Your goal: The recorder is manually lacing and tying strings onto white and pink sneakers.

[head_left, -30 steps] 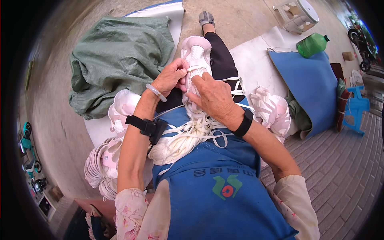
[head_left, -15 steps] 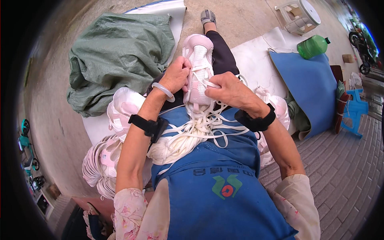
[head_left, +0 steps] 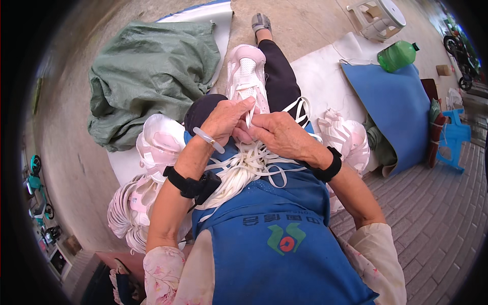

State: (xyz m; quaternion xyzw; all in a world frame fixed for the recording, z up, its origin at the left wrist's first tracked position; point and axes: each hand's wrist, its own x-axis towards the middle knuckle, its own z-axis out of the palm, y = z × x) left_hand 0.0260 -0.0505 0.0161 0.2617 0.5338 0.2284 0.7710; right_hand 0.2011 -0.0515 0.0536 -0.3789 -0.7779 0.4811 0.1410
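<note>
A pink and white shoe upper (head_left: 245,68) lies over my lap, its toe end pointing away from me. White lace crosses its middle. At the near end of the upper, my left hand (head_left: 226,122) and my right hand (head_left: 285,136) are close together, fingers pinched. A white shoelace (head_left: 249,119) runs up between them, and both hands appear closed on it. My fingers hide the near part of the upper. Just below my hands, a loose bundle of white laces (head_left: 244,175) is spread over my blue apron (head_left: 264,213).
Stacked pink and white uppers (head_left: 133,206) sit at my left, with more uppers (head_left: 345,140) at my right. A green woven sack (head_left: 152,81) lies far left. On the right are a blue sheet (head_left: 389,112), a green bottle (head_left: 397,56), a white stool (head_left: 378,20) and a blue stool (head_left: 453,137).
Both hands have moved nearer to me and together, from the middle of the upper to its near end. The right hand has come in from the right with the lace.
</note>
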